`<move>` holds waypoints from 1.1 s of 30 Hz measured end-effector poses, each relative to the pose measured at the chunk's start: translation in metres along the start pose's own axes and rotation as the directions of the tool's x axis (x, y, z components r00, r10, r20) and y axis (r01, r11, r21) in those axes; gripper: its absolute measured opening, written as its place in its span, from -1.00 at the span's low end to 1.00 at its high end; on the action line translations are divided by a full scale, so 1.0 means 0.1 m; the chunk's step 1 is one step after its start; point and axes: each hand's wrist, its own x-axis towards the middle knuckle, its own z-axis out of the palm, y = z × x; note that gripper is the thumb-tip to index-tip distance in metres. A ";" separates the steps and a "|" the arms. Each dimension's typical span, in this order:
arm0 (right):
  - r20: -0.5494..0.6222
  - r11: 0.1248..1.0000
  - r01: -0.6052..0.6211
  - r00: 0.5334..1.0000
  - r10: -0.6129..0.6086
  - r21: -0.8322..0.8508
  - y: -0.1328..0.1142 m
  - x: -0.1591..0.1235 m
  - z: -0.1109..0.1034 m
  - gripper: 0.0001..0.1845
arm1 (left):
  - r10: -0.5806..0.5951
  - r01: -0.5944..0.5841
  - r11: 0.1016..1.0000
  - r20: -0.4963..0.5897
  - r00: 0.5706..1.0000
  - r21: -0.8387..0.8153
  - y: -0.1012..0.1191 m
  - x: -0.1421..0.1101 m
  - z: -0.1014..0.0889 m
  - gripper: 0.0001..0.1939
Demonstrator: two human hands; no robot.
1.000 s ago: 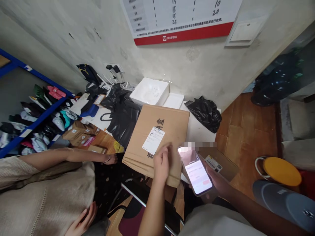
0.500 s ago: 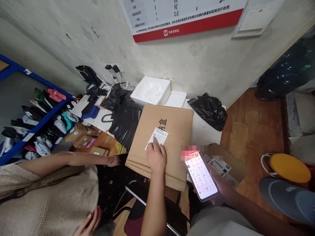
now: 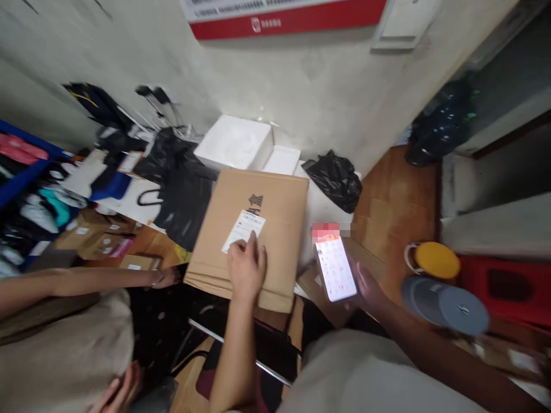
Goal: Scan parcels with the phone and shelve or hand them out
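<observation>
A flat brown cardboard box (image 3: 282, 201) lies in front of me with a white shipping label (image 3: 243, 229) on its top. My left hand (image 3: 246, 268) rests on the box with its fingers curled, the fingertips pressing the label's lower edge. To the right of the box, my right hand (image 3: 367, 287) holds a lit phone (image 3: 336, 268) upright, its screen showing rows of small icons.
Another person in a beige top (image 3: 64, 350) sits at my left, one arm (image 3: 86, 281) reaching towards the box. Behind the box are a white foam box (image 3: 235, 143) and black bags (image 3: 333, 178). A yellow-lidded tub (image 3: 433, 261), grey lid (image 3: 447, 298) and red crate (image 3: 503, 287) stand right.
My left hand moved from beside the phone up onto the label and stays there. The phone screen changed from a pale page to an icon page. The view shifted right and down.
</observation>
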 end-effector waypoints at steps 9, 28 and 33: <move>-0.231 0.944 0.308 0.916 -0.327 -0.115 -0.73 -0.43 -1.34 -0.25 | 0.562 -0.458 0.811 0.266 0.784 -0.363 1.39 -1.28 0.61 -0.51; -0.094 0.990 0.114 0.988 -0.122 -0.084 -0.67 -1.05 -2.24 -0.27 | 0.237 -0.239 0.971 0.232 0.943 -0.020 2.39 -1.58 1.78 -0.35; -0.028 0.979 0.122 0.991 -0.128 -0.160 -0.64 -1.29 -2.17 -0.23 | 0.041 -0.015 0.982 0.135 0.990 -0.189 2.56 -1.35 1.78 -0.46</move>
